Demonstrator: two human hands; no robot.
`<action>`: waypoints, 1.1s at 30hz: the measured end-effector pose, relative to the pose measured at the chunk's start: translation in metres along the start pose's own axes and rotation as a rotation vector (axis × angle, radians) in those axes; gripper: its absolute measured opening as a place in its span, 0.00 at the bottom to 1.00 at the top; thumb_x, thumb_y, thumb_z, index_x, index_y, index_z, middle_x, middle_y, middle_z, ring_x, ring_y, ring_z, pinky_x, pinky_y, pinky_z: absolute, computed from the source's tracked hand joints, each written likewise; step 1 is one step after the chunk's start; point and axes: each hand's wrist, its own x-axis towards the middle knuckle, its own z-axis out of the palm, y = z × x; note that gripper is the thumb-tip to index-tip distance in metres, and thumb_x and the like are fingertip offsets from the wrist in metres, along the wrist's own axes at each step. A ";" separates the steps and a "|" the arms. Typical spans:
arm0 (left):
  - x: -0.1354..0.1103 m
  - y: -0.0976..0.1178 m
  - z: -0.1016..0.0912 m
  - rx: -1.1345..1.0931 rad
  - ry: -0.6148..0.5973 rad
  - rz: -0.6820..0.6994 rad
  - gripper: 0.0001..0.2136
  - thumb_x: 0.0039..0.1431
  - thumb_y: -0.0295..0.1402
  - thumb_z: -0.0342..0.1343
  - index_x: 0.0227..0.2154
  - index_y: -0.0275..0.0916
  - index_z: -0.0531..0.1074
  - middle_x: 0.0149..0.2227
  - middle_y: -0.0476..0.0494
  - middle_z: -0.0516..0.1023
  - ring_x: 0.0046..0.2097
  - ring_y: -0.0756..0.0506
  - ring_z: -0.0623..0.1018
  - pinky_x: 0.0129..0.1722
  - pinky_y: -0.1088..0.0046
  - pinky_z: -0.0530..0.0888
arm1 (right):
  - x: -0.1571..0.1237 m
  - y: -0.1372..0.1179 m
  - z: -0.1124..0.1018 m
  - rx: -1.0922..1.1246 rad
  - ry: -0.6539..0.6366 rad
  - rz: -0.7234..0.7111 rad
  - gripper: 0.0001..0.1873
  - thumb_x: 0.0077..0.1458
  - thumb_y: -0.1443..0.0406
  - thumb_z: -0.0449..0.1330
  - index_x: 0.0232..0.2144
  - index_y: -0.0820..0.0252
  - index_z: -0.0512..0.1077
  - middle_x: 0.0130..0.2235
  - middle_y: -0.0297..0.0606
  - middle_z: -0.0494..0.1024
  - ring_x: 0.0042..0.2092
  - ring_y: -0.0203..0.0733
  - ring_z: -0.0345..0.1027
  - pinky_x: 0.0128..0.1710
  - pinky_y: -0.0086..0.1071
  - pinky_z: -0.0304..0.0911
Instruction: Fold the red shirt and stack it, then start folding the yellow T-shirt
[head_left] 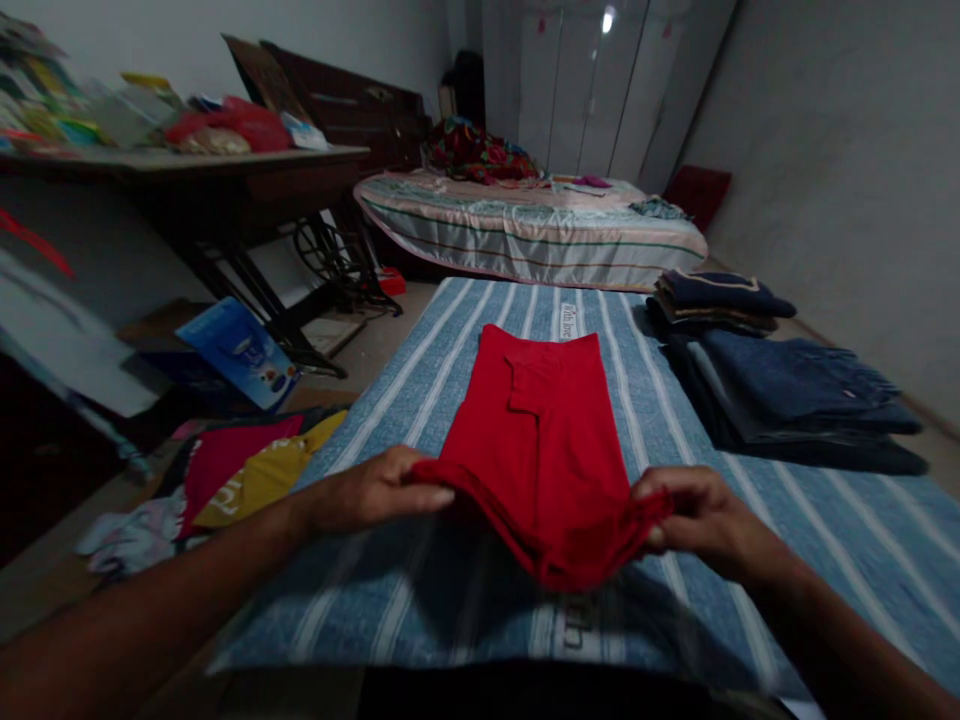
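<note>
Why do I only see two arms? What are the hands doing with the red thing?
The camera sits on a person's head and looks down, so you see only their own arms. The left hand and right hand each pinch a near corner of a red garment, which lies partly folded on a blue striped sheet. To the right sits a stack of folded dark blue clothes. On the floor to the left lie loose coloured clothes. A bed stands behind.

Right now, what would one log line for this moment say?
left hand: grips red shirt near edge | right hand: grips same edge | shirt: folded on striped mat | jeans: stacked to its right
</note>
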 end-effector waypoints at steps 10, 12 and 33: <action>0.133 -0.024 0.000 -0.787 -0.019 -0.590 0.18 0.46 0.36 0.66 0.39 0.32 0.74 0.35 0.36 0.82 0.38 0.40 0.81 0.44 0.63 0.76 | 0.132 0.045 -0.040 0.323 0.447 0.262 0.11 0.40 0.63 0.68 0.24 0.61 0.69 0.21 0.33 0.74 0.22 0.35 0.68 0.23 0.27 0.65; 0.134 -0.025 0.000 -0.840 -0.033 -0.635 0.18 0.44 0.32 0.67 0.38 0.31 0.74 0.35 0.36 0.82 0.37 0.39 0.82 0.43 0.63 0.77 | 0.133 0.052 -0.040 0.329 0.432 0.270 0.12 0.39 0.64 0.69 0.25 0.62 0.70 0.23 0.34 0.76 0.23 0.36 0.70 0.25 0.28 0.66; 0.109 -0.012 0.006 -0.520 0.305 -0.616 0.19 0.38 0.37 0.69 0.34 0.36 0.73 0.33 0.42 0.82 0.35 0.42 0.81 0.34 0.70 0.77 | 0.096 0.049 -0.040 0.109 0.642 0.171 0.18 0.41 0.64 0.65 0.37 0.57 0.67 0.20 0.27 0.71 0.21 0.33 0.63 0.18 0.24 0.55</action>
